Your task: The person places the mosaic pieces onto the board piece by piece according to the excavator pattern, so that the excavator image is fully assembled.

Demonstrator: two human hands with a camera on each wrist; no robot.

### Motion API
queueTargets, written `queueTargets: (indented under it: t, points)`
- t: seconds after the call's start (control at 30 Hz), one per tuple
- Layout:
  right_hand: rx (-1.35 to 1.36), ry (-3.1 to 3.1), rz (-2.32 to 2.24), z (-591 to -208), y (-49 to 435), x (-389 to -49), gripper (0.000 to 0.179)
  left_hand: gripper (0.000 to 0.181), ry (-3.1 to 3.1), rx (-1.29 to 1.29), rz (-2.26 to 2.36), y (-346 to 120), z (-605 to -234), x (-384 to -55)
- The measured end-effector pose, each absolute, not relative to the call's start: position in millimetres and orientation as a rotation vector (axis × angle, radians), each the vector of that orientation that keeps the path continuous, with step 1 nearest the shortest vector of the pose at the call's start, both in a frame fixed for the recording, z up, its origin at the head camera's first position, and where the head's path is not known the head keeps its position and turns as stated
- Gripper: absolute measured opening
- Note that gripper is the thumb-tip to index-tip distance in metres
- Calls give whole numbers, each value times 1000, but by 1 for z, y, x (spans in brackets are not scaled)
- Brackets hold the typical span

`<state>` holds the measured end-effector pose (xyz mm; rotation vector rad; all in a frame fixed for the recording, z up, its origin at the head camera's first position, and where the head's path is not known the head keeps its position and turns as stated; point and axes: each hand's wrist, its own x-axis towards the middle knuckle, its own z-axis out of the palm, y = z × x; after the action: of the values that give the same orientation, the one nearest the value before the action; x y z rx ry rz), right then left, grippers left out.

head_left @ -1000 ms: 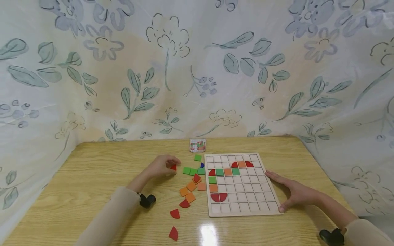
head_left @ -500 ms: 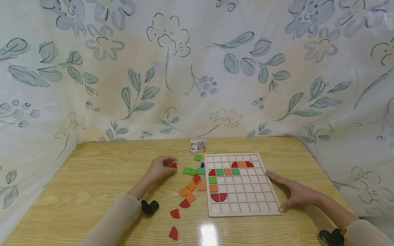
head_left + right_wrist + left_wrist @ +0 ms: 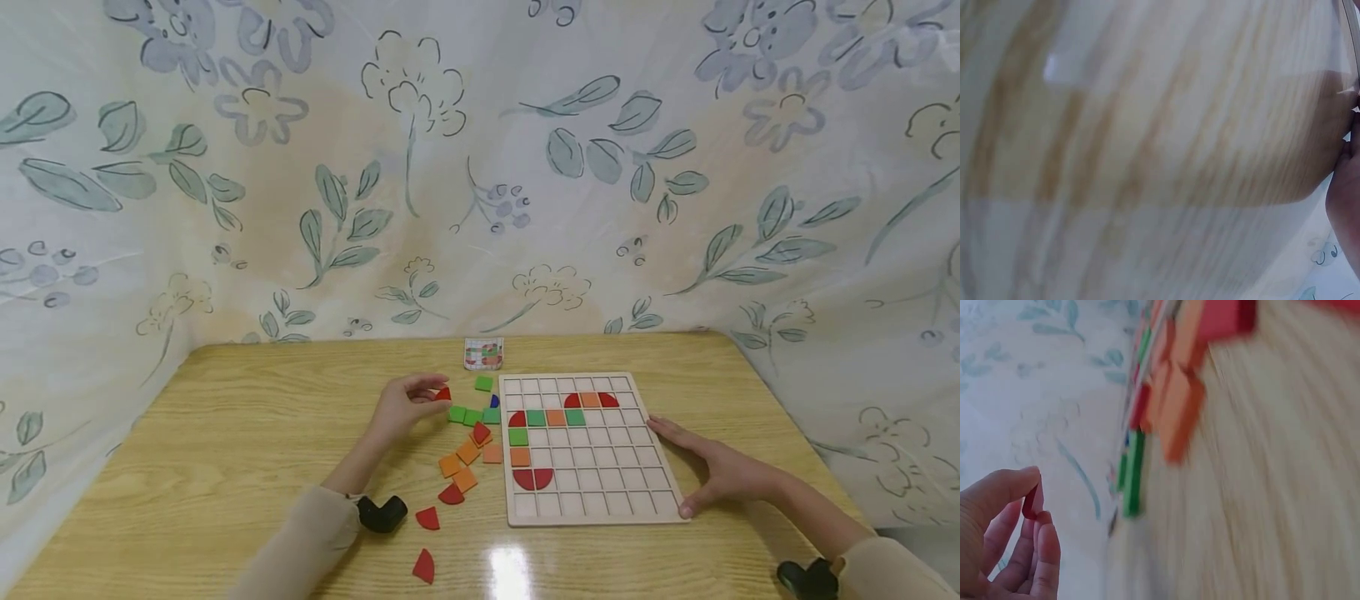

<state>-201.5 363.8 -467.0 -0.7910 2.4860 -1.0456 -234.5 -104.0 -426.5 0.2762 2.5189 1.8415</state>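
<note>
My left hand (image 3: 408, 407) pinches a red quarter-circle tile (image 3: 443, 394) between thumb and fingers, just left of the green square tiles (image 3: 472, 417). In the left wrist view the same red tile (image 3: 1034, 499) stands on edge between the fingertips. A wooden grid board (image 3: 600, 492) lies right of the middle, with red, green and orange tiles set in some of its squares. Along the board's right edge rests my right hand (image 3: 723, 472), thumb at the lower corner and straight fingers higher up. The right wrist view shows only part of this hand (image 3: 1344, 200).
Orange square tiles (image 3: 465, 479) lie loosely left of the board, one with a red tile (image 3: 481, 432) on top. Several red quarter-circles (image 3: 423, 566) trail toward the front. A small pattern card (image 3: 483, 354) and a blue piece (image 3: 494, 402) are near the board's top left.
My left hand has moved right, toward the green tiles and the board, carrying the red quarter-circle tile. The right hand has stayed at the board's edge.
</note>
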Motion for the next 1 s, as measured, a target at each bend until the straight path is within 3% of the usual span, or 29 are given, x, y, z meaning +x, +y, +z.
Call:
queueTargets:
  t: [0.43, 1.0]
  points:
    - [-825, 2508, -1023, -469, 369, -203, 110, 31, 2499, 408, 1824, -37, -450, -251]
    - [-871, 2532, -989, -466, 365, -204, 109, 22, 2648, 535, 1413, 71, -452, -258]
